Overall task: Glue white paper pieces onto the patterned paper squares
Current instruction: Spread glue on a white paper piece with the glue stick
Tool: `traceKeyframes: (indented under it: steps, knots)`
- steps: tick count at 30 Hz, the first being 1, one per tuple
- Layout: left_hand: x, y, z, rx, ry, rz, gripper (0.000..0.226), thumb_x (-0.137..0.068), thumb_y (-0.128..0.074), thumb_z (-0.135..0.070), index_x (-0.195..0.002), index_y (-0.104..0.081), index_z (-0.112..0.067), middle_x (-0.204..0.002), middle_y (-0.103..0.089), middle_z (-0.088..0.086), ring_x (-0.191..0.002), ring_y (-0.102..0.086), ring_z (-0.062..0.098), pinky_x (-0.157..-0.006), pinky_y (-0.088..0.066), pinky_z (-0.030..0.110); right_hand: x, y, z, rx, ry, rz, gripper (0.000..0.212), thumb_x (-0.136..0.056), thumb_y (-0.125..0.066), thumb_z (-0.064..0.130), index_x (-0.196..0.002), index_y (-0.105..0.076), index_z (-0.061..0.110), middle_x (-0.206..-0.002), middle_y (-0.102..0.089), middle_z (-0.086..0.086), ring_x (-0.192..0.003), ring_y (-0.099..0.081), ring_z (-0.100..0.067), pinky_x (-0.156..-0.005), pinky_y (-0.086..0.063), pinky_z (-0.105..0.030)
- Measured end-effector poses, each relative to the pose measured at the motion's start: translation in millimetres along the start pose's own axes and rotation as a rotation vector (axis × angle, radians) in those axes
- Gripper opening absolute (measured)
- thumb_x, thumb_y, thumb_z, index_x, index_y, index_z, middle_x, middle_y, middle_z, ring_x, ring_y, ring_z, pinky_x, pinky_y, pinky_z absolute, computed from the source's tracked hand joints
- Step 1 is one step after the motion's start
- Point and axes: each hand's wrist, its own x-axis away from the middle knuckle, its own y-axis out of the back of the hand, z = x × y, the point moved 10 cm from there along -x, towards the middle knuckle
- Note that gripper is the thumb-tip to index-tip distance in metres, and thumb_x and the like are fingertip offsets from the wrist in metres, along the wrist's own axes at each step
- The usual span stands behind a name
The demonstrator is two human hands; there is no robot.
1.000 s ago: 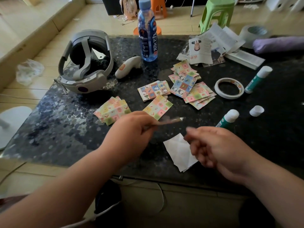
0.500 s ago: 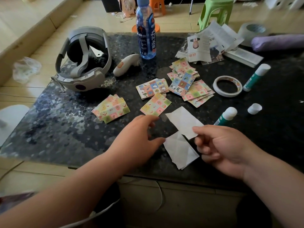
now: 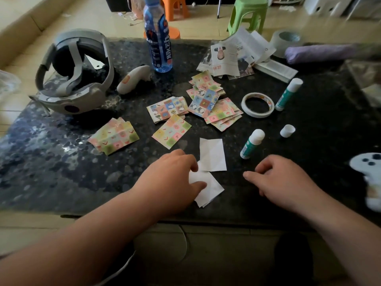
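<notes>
Left of the uncapped glue stick [image 3: 252, 144], the left hand [image 3: 171, 178] lies thumb-down on a white paper piece [image 3: 212, 189], whether grasping I cannot tell, while the right hand [image 3: 288, 180] just below the stick is loosely curled and empty.

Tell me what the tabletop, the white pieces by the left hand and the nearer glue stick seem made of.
Tabletop: probably polished dark stone or a glossy stone-look surface; speckled, with glare patches. White pieces: thin matte paper, showing fold creases. Nearer glue stick: likely smooth plastic, green barrel with a white end, faint sheen.
</notes>
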Motion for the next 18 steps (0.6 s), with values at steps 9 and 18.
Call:
traceKeyframes:
  steps: [9, 18]
  knots:
    - [6, -3, -31, 0.156, -0.068, -0.001, 0.020, -0.091, -0.064, -0.054, -0.091, -0.069, -0.035, -0.088, -0.067, -0.018, -0.075, -0.059, -0.002, -0.068, -0.051, 0.021, -17, 9, 9, -0.251, 0.138, -0.117, 0.063, -0.086, -0.077, 0.044, -0.140, -0.044, 0.041, -0.077, -0.068, -0.002, -0.072, -0.066, -0.016, -0.060, -0.043, -0.029]
    - [7, 17, -17, 0.501, 0.022, -0.123, 0.016, -0.087, -0.075, -0.045, -0.079, -0.072, -0.031, -0.074, -0.071, -0.016, -0.071, -0.064, -0.005, -0.062, -0.050, 0.018, -15, 18, 37, -0.221, 0.218, -0.239, 0.026, -0.093, -0.069, 0.046, -0.095, -0.069, 0.020, -0.083, -0.065, 0.010, -0.083, -0.063, -0.010, -0.061, -0.040, -0.025]
